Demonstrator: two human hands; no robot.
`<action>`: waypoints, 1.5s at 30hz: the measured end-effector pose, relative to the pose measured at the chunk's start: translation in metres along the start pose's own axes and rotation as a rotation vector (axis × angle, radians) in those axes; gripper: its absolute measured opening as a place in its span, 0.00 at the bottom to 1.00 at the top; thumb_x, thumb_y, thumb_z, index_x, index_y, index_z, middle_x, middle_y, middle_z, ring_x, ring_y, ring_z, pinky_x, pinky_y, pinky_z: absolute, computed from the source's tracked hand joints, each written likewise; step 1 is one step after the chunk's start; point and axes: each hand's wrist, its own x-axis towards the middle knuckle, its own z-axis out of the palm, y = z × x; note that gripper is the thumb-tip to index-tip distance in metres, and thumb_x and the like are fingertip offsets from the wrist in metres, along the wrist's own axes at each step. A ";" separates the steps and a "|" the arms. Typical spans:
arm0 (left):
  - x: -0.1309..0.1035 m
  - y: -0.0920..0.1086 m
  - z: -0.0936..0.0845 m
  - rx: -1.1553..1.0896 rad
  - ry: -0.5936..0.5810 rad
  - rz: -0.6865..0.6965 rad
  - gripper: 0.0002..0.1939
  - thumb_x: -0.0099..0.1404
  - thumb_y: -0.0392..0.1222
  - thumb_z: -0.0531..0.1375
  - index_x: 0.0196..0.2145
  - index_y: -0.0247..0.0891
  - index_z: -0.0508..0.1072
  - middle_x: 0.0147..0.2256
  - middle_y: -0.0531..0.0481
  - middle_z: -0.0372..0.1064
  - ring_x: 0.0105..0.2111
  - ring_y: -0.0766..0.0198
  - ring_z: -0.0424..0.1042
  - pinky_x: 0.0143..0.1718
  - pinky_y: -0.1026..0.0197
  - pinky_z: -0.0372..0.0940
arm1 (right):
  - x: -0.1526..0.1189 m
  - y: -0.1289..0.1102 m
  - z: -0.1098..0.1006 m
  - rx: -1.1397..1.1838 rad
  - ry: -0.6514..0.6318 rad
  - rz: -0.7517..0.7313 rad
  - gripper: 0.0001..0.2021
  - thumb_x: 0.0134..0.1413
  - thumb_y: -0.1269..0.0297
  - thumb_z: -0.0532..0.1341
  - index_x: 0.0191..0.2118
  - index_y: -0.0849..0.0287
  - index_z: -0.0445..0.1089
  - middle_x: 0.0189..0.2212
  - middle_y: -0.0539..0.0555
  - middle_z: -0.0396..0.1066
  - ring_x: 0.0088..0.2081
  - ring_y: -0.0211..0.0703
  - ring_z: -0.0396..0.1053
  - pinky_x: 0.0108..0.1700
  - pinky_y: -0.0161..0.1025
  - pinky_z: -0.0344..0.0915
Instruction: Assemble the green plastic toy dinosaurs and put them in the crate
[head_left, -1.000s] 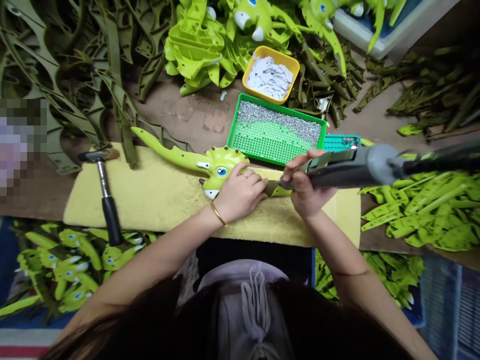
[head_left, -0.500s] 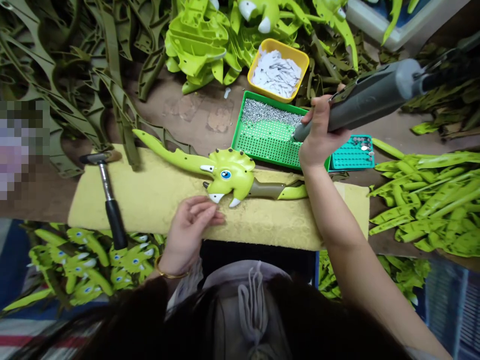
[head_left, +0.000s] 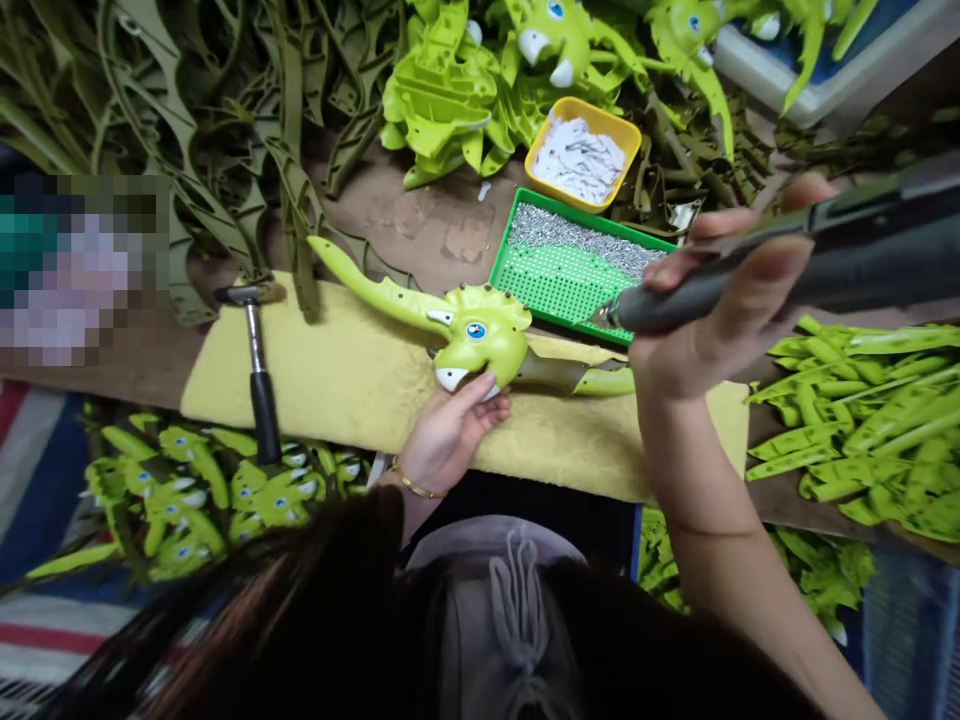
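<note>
A lime-green dinosaur-head toy (head_left: 491, 340) with a curved blade-like arm and a brown grip lies on the yellow cloth pad (head_left: 360, 380). At its lower jaw my left hand (head_left: 454, 425) is closed, thumb on top and fingers curled beneath the edge. My right hand (head_left: 697, 330) wraps around a dark grey electric screwdriver (head_left: 750, 275), held above the right end of the pad. Its tip points left, over the lower right part of a green perforated tray (head_left: 559, 285) of small silver screws (head_left: 574, 240). Whether a screw sits on the tip, I cannot tell.
A hammer (head_left: 259, 370) lies on the pad's left side. Behind the tray stands a yellow bin (head_left: 585, 155) of white pieces. Olive parts (head_left: 225, 140) pile up at back left, green shells (head_left: 442, 100) at the back, green strips (head_left: 885, 420) at right. Finished-looking heads (head_left: 180, 490) lie below left.
My left hand has moved onto the toy's jaw and gripped it. My right hand and the screwdriver have come nearer and to the right. The whole view has shifted a little.
</note>
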 end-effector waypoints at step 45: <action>0.004 0.033 -0.031 0.543 0.003 0.124 0.26 0.53 0.45 0.69 0.44 0.36 0.63 0.29 0.50 0.75 0.30 0.59 0.78 0.35 0.59 0.76 | 0.007 0.098 0.002 -0.240 0.026 0.229 0.17 0.56 0.46 0.58 0.43 0.53 0.63 0.36 0.52 0.68 0.36 0.43 0.75 0.35 0.45 0.74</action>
